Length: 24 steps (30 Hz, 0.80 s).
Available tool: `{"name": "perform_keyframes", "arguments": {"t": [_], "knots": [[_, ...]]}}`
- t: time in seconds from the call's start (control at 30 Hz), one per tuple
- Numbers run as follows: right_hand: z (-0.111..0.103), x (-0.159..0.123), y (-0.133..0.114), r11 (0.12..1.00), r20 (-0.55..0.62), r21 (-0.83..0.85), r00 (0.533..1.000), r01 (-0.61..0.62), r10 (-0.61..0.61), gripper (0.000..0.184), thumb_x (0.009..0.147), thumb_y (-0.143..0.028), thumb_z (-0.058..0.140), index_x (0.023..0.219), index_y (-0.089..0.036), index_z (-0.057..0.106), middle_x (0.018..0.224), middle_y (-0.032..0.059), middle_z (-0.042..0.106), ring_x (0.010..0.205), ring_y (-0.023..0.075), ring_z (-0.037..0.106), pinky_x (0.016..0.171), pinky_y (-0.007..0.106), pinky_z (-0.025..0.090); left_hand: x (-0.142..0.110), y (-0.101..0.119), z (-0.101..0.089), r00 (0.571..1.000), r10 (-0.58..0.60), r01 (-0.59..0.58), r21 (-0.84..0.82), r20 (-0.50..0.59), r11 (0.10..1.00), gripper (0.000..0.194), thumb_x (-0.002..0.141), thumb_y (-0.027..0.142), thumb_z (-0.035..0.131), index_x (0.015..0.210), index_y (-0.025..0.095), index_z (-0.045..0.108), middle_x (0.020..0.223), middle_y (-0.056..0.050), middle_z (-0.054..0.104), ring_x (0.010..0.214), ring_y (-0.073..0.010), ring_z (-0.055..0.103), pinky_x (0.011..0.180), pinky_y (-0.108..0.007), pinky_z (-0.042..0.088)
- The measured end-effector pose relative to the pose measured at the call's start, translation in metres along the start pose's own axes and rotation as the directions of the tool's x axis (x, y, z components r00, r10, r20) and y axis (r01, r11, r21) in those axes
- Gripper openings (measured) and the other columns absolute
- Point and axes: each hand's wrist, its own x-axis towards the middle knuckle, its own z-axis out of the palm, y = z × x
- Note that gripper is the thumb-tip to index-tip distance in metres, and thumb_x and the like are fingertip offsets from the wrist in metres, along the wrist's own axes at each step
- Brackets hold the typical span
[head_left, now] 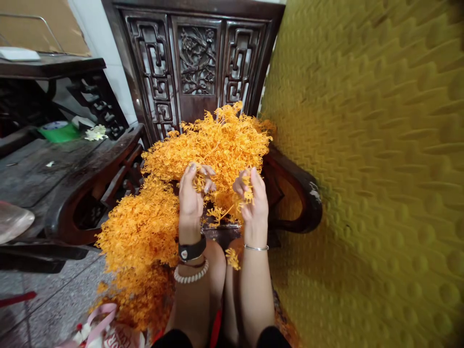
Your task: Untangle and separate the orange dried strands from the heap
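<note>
A big heap of orange plastic sprigs [213,145] fills the seat of a carved dark wooden chair [197,58] and spills down to the floor at the left [137,237]. My left hand [191,193], with a black watch and a bead bracelet on the wrist, pinches a small orange sprig [200,181] at the heap's front. My right hand [252,198], wearing a thin silver bangle, has its fingers curled round another orange sprig [247,191]. One loose piece [232,258] lies on my knee.
A yellow bumpy foam sheet [369,174] stands close on the right. The chair's curved arms [300,193] flank the heap. A dark wooden table [43,164] at left holds a green item and white flowers [96,132]. A pink-handled bag [103,331] sits on the tiled floor.
</note>
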Motion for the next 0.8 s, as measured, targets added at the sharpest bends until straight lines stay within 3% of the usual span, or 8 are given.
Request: {"name": "perform_keyframes", "arguments": {"t": [0.07,0.17,0.27,0.33,0.43,0.5,0.67,0.8], "knots": [[0.005,-0.002,0.005,0.997,-0.021,-0.081,1.0,-0.01,0.009,0.019,0.074,-0.035,0.066,0.067,-0.02,0.057,0.065,-0.0037,0.052,0.046,0.0039,0.038,0.042,0.019,0.03,0.0,-0.005,0.004,0.998,0.063,-0.061,0.071,-0.023,0.996,0.012,0.084,0.029,0.051,0.083,0.019,0.058,0.078,-0.001,0.059,0.044,-0.0041,0.038,0.043,-0.02,0.037],[0.009,-0.004,0.012,0.992,0.009,-0.104,0.997,-0.07,0.072,0.016,0.072,-0.034,0.068,0.077,-0.021,0.061,0.074,-0.003,0.057,0.054,0.0041,0.048,0.046,0.017,0.035,0.001,-0.012,0.006,0.998,0.05,-0.054,0.124,0.032,0.991,0.023,0.085,0.027,0.049,0.106,0.026,0.057,0.065,0.003,0.053,0.042,-0.0064,0.038,0.039,-0.019,0.031],[0.009,-0.003,0.014,0.984,0.022,-0.138,0.993,-0.115,0.119,0.019,0.071,-0.035,0.069,0.08,-0.021,0.059,0.074,-0.0036,0.057,0.055,0.0046,0.051,0.048,0.017,0.036,0.003,-0.015,0.0,0.99,0.126,-0.139,0.232,0.07,0.963,0.016,0.083,0.024,0.046,0.082,0.021,0.061,0.058,0.003,0.046,0.043,-0.0073,0.038,0.04,-0.019,0.03],[0.009,-0.003,0.015,0.979,0.031,-0.174,0.993,-0.108,0.115,0.019,0.072,-0.035,0.067,0.077,-0.021,0.056,0.064,-0.0054,0.052,0.05,0.0043,0.045,0.046,0.017,0.033,0.003,-0.016,-0.004,0.984,0.142,-0.17,0.303,0.111,0.938,0.022,0.083,0.026,0.041,0.067,0.019,0.055,0.061,0.001,0.047,0.045,-0.0079,0.04,0.041,-0.02,0.031],[0.009,-0.004,0.017,0.962,0.076,-0.264,0.994,-0.061,0.084,0.019,0.078,-0.037,0.06,0.075,-0.021,0.05,0.053,-0.0078,0.043,0.045,0.0054,0.037,0.046,0.019,0.032,0.0,-0.018,-0.005,0.981,0.047,-0.131,0.46,0.19,0.878,0.025,0.087,0.037,0.041,0.072,0.02,0.051,0.061,0.002,0.046,0.049,-0.0099,0.041,0.045,-0.021,0.031],[0.009,-0.003,0.019,0.943,0.086,-0.331,0.995,-0.024,0.056,0.02,0.08,-0.038,0.056,0.074,-0.021,0.047,0.052,-0.0078,0.042,0.047,0.0058,0.037,0.048,0.019,0.032,-0.003,-0.019,-0.001,0.973,0.016,-0.156,0.601,0.231,0.784,0.027,0.085,0.042,0.049,0.071,0.019,0.05,0.059,0.002,0.045,0.052,-0.0104,0.041,0.05,-0.022,0.032],[0.0,-0.001,0.022,0.887,0.08,-0.462,0.996,0.006,0.034,0.025,0.082,-0.042,0.054,0.073,-0.02,0.045,0.054,-0.0084,0.037,0.048,0.0057,0.03,0.047,0.02,0.025,-0.003,-0.021,0.006,0.957,0.139,-0.288,0.781,0.255,0.553,0.038,0.089,0.04,0.045,0.059,0.017,0.048,0.056,0.002,0.044,0.053,-0.0098,0.038,0.054,-0.024,0.027],[-0.008,-0.005,0.013,0.815,0.117,-0.58,0.989,-0.005,0.089,0.031,0.079,-0.043,0.059,0.066,-0.019,0.044,0.054,-0.008,0.033,0.049,0.0056,0.027,0.046,0.021,0.019,-0.002,-0.022,0.003,0.963,0.179,-0.267,0.794,0.201,0.547,0.045,0.087,0.043,0.049,0.051,0.017,0.04,0.048,0.004,0.034,0.048,-0.0084,0.03,0.05,-0.025,0.022]]}}
